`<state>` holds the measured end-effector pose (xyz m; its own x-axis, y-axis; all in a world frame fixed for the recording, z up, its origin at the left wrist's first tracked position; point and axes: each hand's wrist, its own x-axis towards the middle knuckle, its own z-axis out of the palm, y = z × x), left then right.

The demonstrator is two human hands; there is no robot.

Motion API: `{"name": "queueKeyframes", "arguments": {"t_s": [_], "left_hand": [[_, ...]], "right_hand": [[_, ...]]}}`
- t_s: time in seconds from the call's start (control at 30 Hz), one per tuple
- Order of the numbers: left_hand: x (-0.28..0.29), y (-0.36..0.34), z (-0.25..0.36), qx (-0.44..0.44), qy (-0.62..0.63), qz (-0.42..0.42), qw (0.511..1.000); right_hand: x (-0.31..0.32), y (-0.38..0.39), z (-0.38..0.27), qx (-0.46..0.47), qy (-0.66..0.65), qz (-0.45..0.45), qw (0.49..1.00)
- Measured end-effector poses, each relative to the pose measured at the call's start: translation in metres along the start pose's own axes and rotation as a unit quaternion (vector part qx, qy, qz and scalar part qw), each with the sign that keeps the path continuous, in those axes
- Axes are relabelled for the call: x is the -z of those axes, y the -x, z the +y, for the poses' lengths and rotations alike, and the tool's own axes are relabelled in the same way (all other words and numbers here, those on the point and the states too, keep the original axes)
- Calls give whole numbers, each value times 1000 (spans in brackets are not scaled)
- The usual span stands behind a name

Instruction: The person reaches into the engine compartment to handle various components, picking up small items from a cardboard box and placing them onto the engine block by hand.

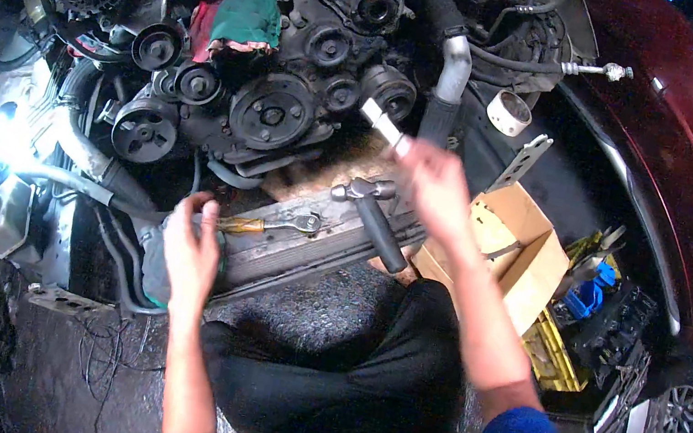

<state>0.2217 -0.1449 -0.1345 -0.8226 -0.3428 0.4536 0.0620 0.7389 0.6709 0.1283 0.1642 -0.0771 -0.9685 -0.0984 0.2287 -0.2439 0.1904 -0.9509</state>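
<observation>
Over the radiator's top edge, my right hand (435, 186) is closed and smeared by motion. A short, flat white piece (381, 123) sticks out of it toward the engine pulleys; its kind is not clear. My left hand (190, 249) is by the radiator's left end with thumb and fingers apart. Just right of it lies a ratchet (276, 224) with a yellow handle. A grey-green cloth-like thing (157, 267) lies beneath and beside the left hand. Between my hands, a ball-peen hammer (375, 222) with a black handle rests on the radiator (302, 255).
Ahead is the open engine with its crankshaft pulley (272, 113) and a green and red cloth (250, 19). At right are a cardboard box (531, 272), a white tape roll (509, 114), a yellow crate (558, 356) and the red fender (661, 114). A bright lamp (7, 143) shines at left.
</observation>
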Motion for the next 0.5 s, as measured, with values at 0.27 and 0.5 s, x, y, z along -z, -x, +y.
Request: {"name": "queueKeyframes", "arguments": {"t_s": [0.27, 0.5], "left_hand": [[-20, 5, -59, -28, -211, 13, 977], [-16, 8, -69, -41, -227, 17, 973]], "right_hand": [[38, -206, 4, 57, 156, 185, 968], [21, -225, -6, -37, 38, 134, 990]]}}
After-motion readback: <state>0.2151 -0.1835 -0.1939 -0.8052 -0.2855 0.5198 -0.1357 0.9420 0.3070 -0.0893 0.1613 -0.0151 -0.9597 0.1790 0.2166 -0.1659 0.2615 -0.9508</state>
